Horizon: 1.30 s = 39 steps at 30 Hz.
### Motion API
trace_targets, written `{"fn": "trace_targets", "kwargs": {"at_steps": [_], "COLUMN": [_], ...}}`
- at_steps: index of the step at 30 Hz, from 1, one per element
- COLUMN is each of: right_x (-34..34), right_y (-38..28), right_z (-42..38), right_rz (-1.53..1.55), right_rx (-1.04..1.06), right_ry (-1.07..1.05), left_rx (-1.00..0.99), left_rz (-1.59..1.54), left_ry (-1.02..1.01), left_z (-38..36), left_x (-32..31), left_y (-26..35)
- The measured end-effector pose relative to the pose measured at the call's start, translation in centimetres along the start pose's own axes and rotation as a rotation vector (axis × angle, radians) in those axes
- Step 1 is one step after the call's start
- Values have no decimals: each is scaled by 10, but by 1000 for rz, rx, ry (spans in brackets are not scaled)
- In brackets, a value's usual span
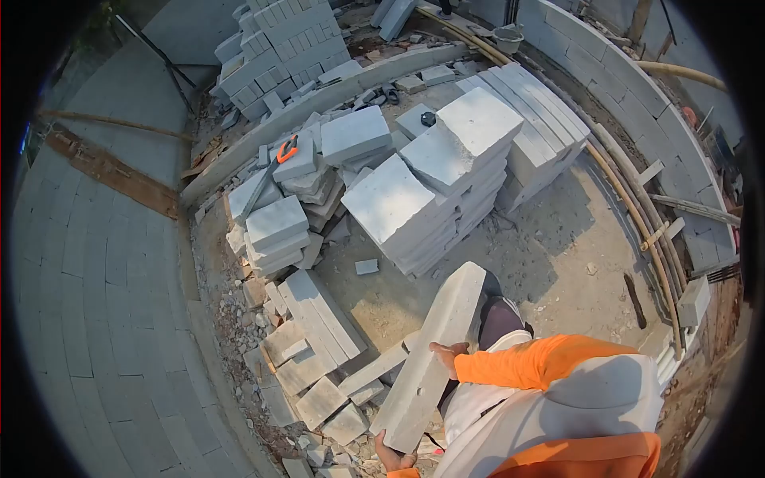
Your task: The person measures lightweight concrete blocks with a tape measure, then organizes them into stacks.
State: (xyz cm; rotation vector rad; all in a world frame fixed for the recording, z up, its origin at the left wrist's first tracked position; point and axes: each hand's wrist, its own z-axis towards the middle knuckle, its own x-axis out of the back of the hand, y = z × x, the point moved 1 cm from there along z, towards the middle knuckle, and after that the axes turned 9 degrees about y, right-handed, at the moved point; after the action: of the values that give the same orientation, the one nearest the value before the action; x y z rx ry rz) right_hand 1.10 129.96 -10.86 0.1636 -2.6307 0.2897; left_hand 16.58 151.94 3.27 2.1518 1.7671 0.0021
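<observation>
A long pale lightweight concrete block (pixel 434 346) lies slantwise in front of my body, with a small hole in its face. My right hand (pixel 451 358) is closed on the edge near its middle. At the block's lower end, my left hand (pixel 394 454) grips the corner, its fingers partly hidden. Both arms wear orange sleeves. Close by the block's left side are several flat blocks (pixel 319 402) and a narrow strip of block (pixel 373 372) on the ground. My dark-trousered leg (pixel 500 319) shows beside the block's upper end.
Stacked blocks (pixel 390 199) stand ahead, with a dark round object (pixel 428 119) on top. An orange-handled saw (pixel 287 149) rests on the left pile. Curved block walls (pixel 103 303) enclose the area. Rubble (pixel 247 327) and bamboo poles (pixel 637 215) line the edges.
</observation>
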Motion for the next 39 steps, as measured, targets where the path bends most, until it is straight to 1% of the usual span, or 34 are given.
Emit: {"fn": "trace_targets", "kwargs": {"at_steps": [2, 4, 7, 8, 10, 12, 13, 14, 16, 17, 18, 20, 23, 25, 27, 28, 30, 32, 33, 35, 36, 38, 39], "right_x": [37, 117, 201, 228, 286, 339, 363, 394, 453, 481, 508, 560, 618, 643, 673, 690, 725, 751, 762, 780, 794, 813, 824], "right_y": [-13, -58, -89, -98, -118, -127, -133, -140, -152, -154, -156, -160, -157, -147, -173, -189, -229, -255, -276, -337, -375, -396, -420], "right_z": [22, -4, 36, 53, 95, 155, 163, 174, 194, 202, 210, 224, 255, 302, 313, 314, 317, 330, 331, 328, 341, 356, 359], "right_rz": [138, 285, 429, 482, 589, 763, 853, 898, 1026, 1090, 1155, 1299, 1220, 1136, 1177, 1261, 1285, 1162, 1182, 1229, 1188, 1062, 1051], "right_rx": [-90, -194, -223, -238, -269, -238, -238, -294, -261, -220, -179, -49, 160, 275, 270, 210, 286, 532, 447, 294, 342, 349, 380], "right_ry": [-1, 21, 2, 10, 33, 112, 150, 250, 306, 299, 289, 197, 337, 527, 582, 543, 462, 380, 398, 433, 444, 491, 484], "left_rx": [36, 69, 121, 177, 198, 191, 174, 166, 251, 293, 335, 416, 416, 452, 509, 508, 498, 581, 623, 564, 524, 600, 626], "left_rz": [86, 175, 298, 335, 409, 488, 541, 588, 661, 691, 697, 712, 725, 734, 730, 732, 718, 689, 683, 700, 690, 651, 645], "left_ry": [-26, -43, -143, -154, -194, -219, -216, -211, -266, -298, -303, -331, -422, -446, -462, -479, -523, -589, -618, -607, -619, -630, -646], "left_z": [9, 17, 35, 33, 38, 42, 40, 37, 20, 15, 16, 23, 16, 11, 8, 8, 12, 20, 23, 24, 28, 33, 37], "left_x": [-42, -92, -178, -212, -277, -344, -374, -402, -464, -488, -503, -530, -567, -596, -622, -633, -661, -696, -710, -739, -770, -800, -821], "left_y": [-13, -27, -65, -81, -121, -174, -197, -220, -266, -286, -306, -348, -401, -430, -450, -459, -480, -495, -500, -510, -518, -530, -534]}}
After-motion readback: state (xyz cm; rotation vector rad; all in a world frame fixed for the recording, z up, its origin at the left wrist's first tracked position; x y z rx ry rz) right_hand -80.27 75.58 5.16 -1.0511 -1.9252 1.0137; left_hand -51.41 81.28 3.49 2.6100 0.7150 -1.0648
